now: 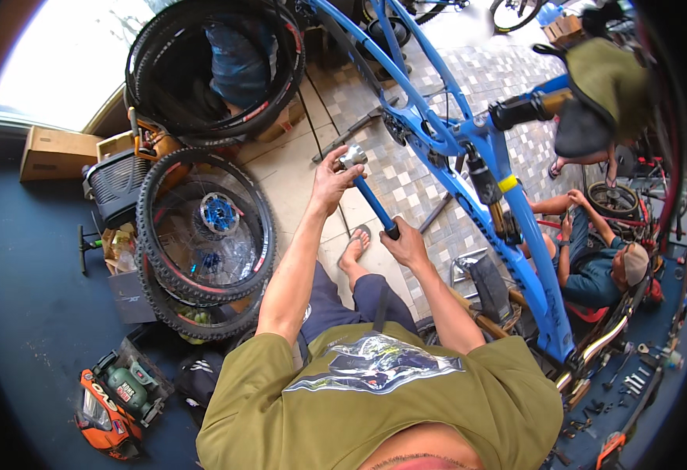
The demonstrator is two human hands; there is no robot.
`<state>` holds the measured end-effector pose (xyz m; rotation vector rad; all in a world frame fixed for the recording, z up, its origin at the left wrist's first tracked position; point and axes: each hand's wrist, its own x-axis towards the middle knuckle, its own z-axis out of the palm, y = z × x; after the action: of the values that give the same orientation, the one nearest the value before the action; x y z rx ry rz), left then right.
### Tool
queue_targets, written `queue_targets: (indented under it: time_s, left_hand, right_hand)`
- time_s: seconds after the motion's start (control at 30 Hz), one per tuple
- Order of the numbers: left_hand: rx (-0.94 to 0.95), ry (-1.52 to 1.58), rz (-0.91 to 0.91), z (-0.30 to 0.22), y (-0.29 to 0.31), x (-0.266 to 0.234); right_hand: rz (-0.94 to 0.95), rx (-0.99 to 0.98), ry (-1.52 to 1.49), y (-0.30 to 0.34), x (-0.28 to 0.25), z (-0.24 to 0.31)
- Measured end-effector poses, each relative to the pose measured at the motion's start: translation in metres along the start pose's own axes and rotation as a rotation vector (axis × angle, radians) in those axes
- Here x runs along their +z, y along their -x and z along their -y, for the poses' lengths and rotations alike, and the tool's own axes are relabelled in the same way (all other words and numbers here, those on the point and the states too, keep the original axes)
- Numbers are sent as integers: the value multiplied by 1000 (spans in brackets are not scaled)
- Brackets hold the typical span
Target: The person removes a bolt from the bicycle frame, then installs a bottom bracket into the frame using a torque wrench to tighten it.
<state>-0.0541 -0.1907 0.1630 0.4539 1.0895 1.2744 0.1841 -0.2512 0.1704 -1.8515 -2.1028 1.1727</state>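
A blue-handled tool (373, 205) with a round silver metal head and a black end slants between my two hands. My left hand (330, 182) has its fingers round the silver head at the upper end. Lower and to the right, my right hand (407, 244) is closed on the black end of the handle. The exact kind of tool does not show. Just right of my hands stands a blue bicycle frame (537, 274) with a black rear shock, apart from the tool.
Bicycle wheels (149, 249) with knobby tyres stand at the left. More tyres (292, 74) hang behind them. A cardboard box (57, 154) lies further left. Another person (598, 272) sits at the right, near loose hand tools (633, 384). An orange helmet (104, 427) rests at the lower left.
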Motion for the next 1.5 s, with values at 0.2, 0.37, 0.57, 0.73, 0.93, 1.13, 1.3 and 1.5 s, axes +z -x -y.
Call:
queue_targets:
  time_s: [0.2,0.37,0.57,0.73,0.93,1.13,1.3,1.5]
  left_hand:
    - [19,-42,-117,68,-59,20]
    - [-105,-22,-20,77,-122,32]
    - [-23,-120,13,95,-176,40]
    - [64,-101,4,108,-182,42]
    - [195,-181,-60,120,-185,44]
    - [201,-199,-88,107,-179,56]
    - [224,-249,-84,109,-179,58]
    - [258,-259,-108,117,-182,53]
  right_hand:
    - [-53,136,-46,-52,18,-41]
    - [-103,190,-95,-96,26,-72]
    - [-122,179,-98,-143,26,-98]
    - [-58,205,-122,-166,35,-119]
    - [-10,164,-152,-194,50,-138]
    - [7,35,-147,-240,71,-158]
    - [52,-21,-186,-268,80,-168]
    - [128,97,-169,-221,43,-145]
